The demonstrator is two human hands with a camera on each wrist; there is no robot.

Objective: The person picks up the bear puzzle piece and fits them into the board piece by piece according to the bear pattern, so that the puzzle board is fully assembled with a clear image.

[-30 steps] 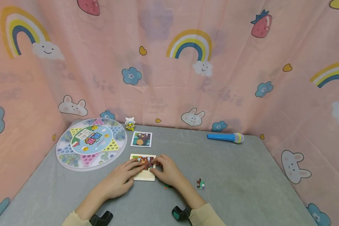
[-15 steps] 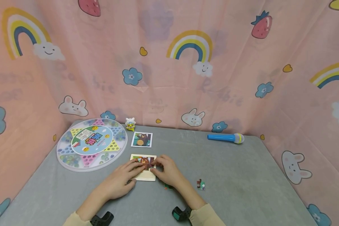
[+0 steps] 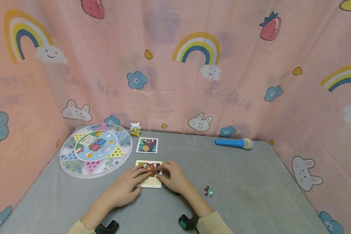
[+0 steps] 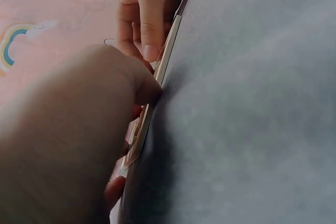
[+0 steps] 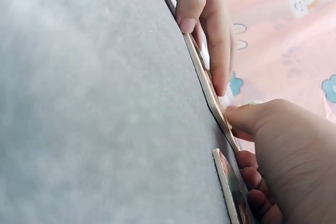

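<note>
pale wood: puzzle tray (image 3: 152, 183) between the hands. left hand (image 3: 128, 186), fingers extended, rests on it; right hand (image 3: 173, 177), fingers curled, at its right edge, pinching or not cannot be told. nearer the right hand: green piece (image 3: 174, 194), partly hidden by right forearm (image 3: 196, 201); brown-green piece (image 3: 209, 192) farther right, longer front to back. tray holds bear pieces (image 3: 151, 167), far side; round case (image 3: 89, 176) holds marbles (image 3: 77, 167).

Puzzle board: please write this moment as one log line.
puzzle board: incomplete | left hand, right hand: both touching it | loose pieces: two, on table
</note>
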